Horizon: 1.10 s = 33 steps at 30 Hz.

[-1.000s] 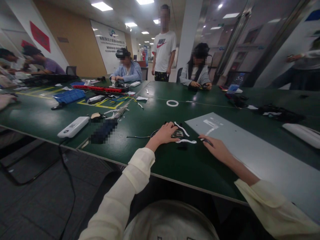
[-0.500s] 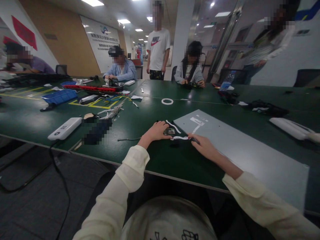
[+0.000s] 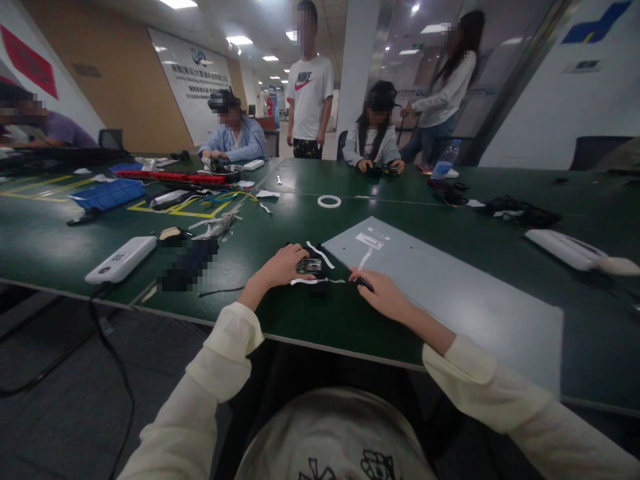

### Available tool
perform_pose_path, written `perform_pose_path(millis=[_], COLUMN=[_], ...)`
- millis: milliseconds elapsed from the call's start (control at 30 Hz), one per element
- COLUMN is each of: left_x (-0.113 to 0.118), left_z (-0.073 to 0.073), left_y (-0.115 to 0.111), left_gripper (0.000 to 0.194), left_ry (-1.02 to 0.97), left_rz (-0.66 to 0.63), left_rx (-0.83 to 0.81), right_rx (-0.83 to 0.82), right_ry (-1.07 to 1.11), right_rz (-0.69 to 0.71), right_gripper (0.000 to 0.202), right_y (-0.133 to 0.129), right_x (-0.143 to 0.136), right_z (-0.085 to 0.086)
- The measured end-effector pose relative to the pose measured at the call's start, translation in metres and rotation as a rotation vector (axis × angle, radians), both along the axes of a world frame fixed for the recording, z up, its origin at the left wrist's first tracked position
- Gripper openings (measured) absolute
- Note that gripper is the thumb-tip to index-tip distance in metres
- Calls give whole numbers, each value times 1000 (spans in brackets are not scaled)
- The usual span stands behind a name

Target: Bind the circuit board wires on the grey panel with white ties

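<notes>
My left hand (image 3: 284, 268) is closed around the left side of a small black device with an exposed circuit board (image 3: 310, 266), low over the green table (image 3: 270, 310). White strips (image 3: 320, 255) lie along the device's upper right side and below it, and a dark cable (image 3: 220, 291) runs off to the left. To the right, my right hand (image 3: 380, 291) grips a slim dark tool (image 3: 365, 284) at the near left edge of a grey board (image 3: 450, 287). The tool's tip is too small to make out. A gap separates the tool from the device.
A white power bank (image 3: 121, 259) with a black cable stands at the left, near a blue tray (image 3: 109, 195). A white tape ring (image 3: 329, 201) lies beyond the device. People sit and stand across the table. Another white block (image 3: 563, 249) is at the right.
The device and my left hand now sit further left in view, and the gap between the device and my right hand has widened. In the background, the person at the right has moved left.
</notes>
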<state>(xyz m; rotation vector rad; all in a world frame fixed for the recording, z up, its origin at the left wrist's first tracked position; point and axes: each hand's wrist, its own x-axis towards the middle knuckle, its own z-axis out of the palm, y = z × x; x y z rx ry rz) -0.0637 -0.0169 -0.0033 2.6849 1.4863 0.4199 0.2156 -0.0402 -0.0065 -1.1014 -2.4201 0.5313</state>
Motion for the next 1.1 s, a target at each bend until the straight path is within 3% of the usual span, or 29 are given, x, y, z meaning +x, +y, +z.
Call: perform_pose_path(millis=[333, 533, 800, 1100], left_x=[-21, -12, 25, 72], left_z=[23, 33, 20, 3], left_y=[-17, -11, 6, 11], left_gripper=[48, 47, 49, 52], left_ry=[-95, -140, -148, -68], left_rz=[13, -5, -83, -192], left_rx=[30, 50, 36, 39], right_rx=[-23, 11, 42, 34], right_ry=[32, 33, 22, 8], right_rz=[91, 213, 331, 318], right_gripper=[24, 26, 29, 30], right_y=[-19, -42, -72, -76], right_x=[-13, -31, -42, -42], right_z=[5, 3, 1, -2])
